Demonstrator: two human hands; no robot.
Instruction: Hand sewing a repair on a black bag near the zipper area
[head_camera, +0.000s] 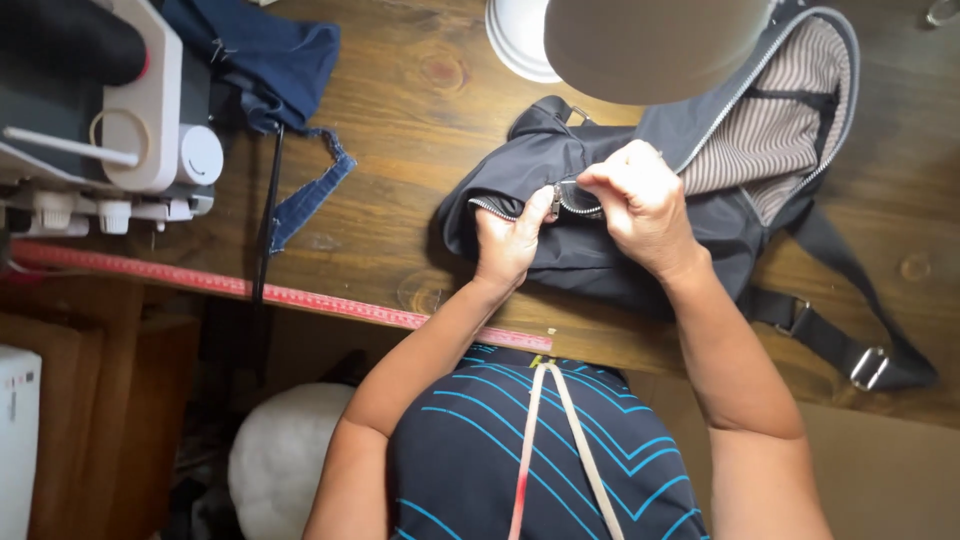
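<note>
On the wooden table, a dark grey bag with striped lining lies at the centre. Both hands meet on its small pocket zipper, which runs from 9 to 3 o'clock. The left hand pinches the fabric and zipper from 7 o'clock; the right hand, curled, pinches the zipper's other end from 3 o'clock. Both are equally close.
</note>
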